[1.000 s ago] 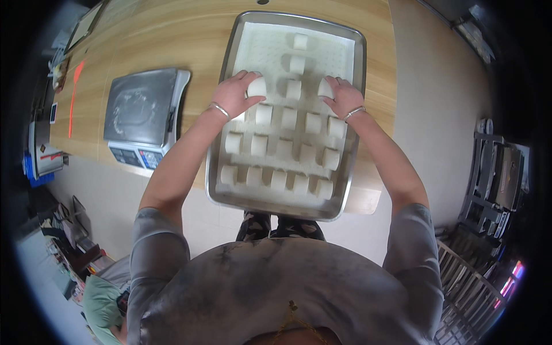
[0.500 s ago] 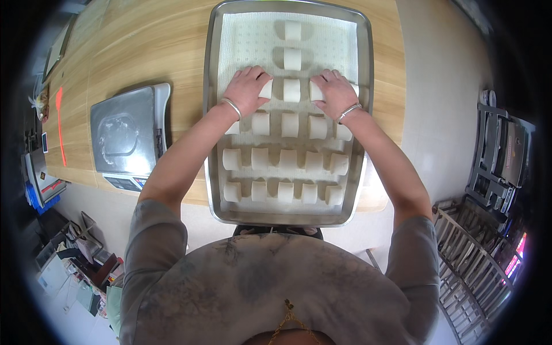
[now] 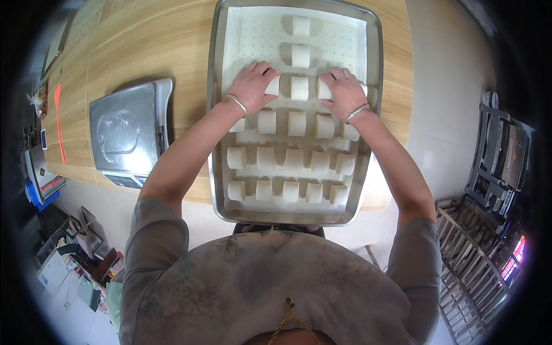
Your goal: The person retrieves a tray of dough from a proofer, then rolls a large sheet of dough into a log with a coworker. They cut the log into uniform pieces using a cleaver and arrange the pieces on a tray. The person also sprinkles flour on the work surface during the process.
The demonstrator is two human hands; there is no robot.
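Observation:
A large metal baking tray (image 3: 214,144) lined with a perforated white mat (image 3: 253,29) holds rows of short, pale dough pieces (image 3: 294,158). My left hand (image 3: 251,86) is in the third row from the far end, its fingers and thumb closed round a dough piece (image 3: 272,86) that is partly hidden. Across a middle dough piece (image 3: 299,88), my right hand (image 3: 345,92) grips another dough piece (image 3: 324,89) in the same row. The end of one more dough piece (image 3: 364,89) shows at that hand's outer side. Both palms hide part of the row.
The tray lies on a wooden table (image 3: 138,46), its near end reaching my body. Left of it stands a digital scale (image 3: 123,129) with a metal platform, and farther left an orange-red strip (image 3: 60,123). Metal racks (image 3: 466,253) stand low on the right.
The tray and both hands appear slightly farther right in the picture. My hands stay at the same row, with their grasp much the same.

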